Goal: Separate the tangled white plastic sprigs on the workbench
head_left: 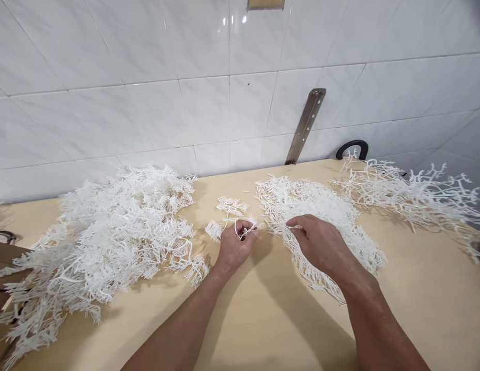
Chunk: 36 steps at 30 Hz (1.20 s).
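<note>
My left hand [234, 250] is closed around a thin white branched plastic piece [243, 220], whose curved stem and small prongs stick out above the fingers. Over the left edge of a pile of small white plastic bits [313, 198] hovers my right hand [327, 247], thumb and forefinger brought together at the tips. Whatever lies between those fingertips, if anything, is too small to name. Just beyond my left hand are two little clusters of white bits [232, 205] on the tabletop [240, 319].
A large tangled heap of white branched plastic [127, 232] covers the left side. Bare branching white stems [413, 193] lie at the far right. Behind, a perforated metal strip [306, 126] and a black curved handle [352, 147] stand near the tiled wall [209, 118].
</note>
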{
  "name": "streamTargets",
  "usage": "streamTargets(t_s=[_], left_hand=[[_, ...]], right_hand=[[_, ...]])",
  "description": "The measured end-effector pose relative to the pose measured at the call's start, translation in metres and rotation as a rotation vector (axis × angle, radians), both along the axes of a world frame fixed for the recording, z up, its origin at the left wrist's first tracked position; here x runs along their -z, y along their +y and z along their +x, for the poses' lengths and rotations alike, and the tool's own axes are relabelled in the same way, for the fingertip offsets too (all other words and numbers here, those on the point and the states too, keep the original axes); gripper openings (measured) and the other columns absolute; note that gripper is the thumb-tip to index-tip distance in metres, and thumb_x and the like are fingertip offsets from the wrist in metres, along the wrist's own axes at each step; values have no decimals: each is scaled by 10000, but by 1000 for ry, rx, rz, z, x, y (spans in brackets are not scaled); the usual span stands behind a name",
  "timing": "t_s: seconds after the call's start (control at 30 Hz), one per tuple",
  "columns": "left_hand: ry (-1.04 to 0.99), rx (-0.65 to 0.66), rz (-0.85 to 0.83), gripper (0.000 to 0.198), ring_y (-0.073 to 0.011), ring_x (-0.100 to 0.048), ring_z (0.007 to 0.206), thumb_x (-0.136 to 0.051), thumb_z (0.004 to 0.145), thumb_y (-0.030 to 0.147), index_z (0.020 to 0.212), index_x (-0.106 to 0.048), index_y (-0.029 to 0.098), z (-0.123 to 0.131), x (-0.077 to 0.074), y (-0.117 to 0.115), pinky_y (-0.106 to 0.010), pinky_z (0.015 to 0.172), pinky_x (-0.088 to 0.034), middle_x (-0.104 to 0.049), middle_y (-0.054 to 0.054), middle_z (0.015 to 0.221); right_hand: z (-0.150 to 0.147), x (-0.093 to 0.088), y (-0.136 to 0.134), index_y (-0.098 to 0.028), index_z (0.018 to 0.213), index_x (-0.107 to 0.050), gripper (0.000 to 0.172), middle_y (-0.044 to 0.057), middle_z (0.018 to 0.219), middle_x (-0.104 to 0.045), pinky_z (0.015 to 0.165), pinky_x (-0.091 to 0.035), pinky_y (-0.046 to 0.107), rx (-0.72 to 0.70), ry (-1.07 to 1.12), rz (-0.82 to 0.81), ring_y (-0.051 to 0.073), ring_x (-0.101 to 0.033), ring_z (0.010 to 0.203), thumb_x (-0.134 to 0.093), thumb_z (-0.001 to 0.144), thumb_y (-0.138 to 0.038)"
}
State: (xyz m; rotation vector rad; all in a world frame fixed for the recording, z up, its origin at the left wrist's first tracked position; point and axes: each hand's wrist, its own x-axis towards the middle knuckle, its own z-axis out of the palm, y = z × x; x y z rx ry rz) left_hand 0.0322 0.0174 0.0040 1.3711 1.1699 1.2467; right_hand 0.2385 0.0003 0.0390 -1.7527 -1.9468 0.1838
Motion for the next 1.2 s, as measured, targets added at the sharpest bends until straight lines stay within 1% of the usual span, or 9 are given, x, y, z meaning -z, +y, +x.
streamTargets(t_s=[0.07,0.2,0.4,0.57,0.67,0.8,1.0,1.1,1.2], left_hand=[[-2,20,4,99,-121,-496,613,-686,723,284,723,-663,188,0,-1,-1,-231,614,-381,-617,4,666],[-60,96,-71,183,-103,-461,553,-704,715,347,729,-640,176,0,1,-2,-228,552,-354,-583,15,618],[-245,302,-289,137,-83,-437,471,-677,644,245,743,-654,153,-4,-5,-2,-220,452,-313,-595,3,616],[-312,441,-342,65,-96,-470,502,-607,606,162,669,-615,150,-5,-12,-4,-225,466,-348,-593,-14,622],[-339,446,-361,75,-100,-476,503,-606,611,160,685,-608,150,-7,-9,-3,-229,464,-350,-615,-28,653],[-368,465,-350,117,-115,-516,542,-678,662,236,694,-607,149,-12,-7,-1,-241,513,-392,-616,-37,663],[-279,398,-328,462,-115,-527,535,-687,764,565,598,-581,146,-10,-11,0,-258,549,-400,-600,-42,640],[-229,304,-316,456,-104,-504,513,-728,739,534,560,-527,166,-6,-13,0,-248,545,-382,-565,-7,567],[-249,242,-318,396,-103,-497,507,-783,691,472,618,-529,178,-4,-15,-1,-242,536,-380,-546,23,546]], right_hand=[[1,-1,0,-190,948,-690,214,89,1030,-706,697,-447,343,69,55,68,178,-630,666,-494,882,-246],[-9,-3,1,-206,958,-699,273,61,847,-702,627,-455,308,96,273,51,169,-601,626,-521,898,-404],[-31,11,8,-196,1043,-672,398,-14,648,-573,461,-396,252,-43,761,-303,108,-472,467,-524,891,-533],[-36,21,12,-172,998,-677,445,-21,623,-528,416,-337,216,-190,1051,-506,107,-462,521,-611,831,-580],[-36,23,13,-171,941,-687,389,-36,618,-514,410,-297,211,-238,1068,-500,77,-399,483,-678,798,-533],[-37,24,14,-172,885,-683,343,-43,637,-521,411,-282,221,-149,1065,-392,59,-353,451,-724,760,-488],[-42,19,12,-180,861,-712,253,6,711,-630,560,-410,250,-29,843,-184,123,-529,611,-679,791,-421],[-44,16,9,-187,844,-717,222,18,739,-663,636,-451,264,-30,785,-121,148,-581,685,-664,797,-397],[-47,16,7,-189,848,-714,239,15,701,-658,555,-440,255,-25,785,-138,132,-554,584,-654,803,-416]])
